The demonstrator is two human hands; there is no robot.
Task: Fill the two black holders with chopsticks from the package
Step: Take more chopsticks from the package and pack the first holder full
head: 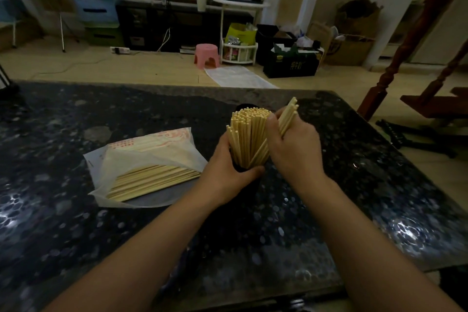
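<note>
A black holder (247, 185) stands near the middle of the dark table, packed with upright wooden chopsticks (247, 134). My left hand (225, 172) grips the holder around its rim from the left. My right hand (296, 149) holds a slanted bundle of chopsticks (288, 115) whose lower ends reach into the holder on its right side. Behind the bundle, a dark rim that may be the second holder (241, 107) barely shows. The opened white package (141, 159) lies to the left with several chopsticks (154, 181) still lying in it.
The dark speckled table (101, 235) ends just beyond the holders, with floor behind. A pink stool (207, 55), boxes and a white rack stand far back. Wooden stair posts (395, 63) rise at the right.
</note>
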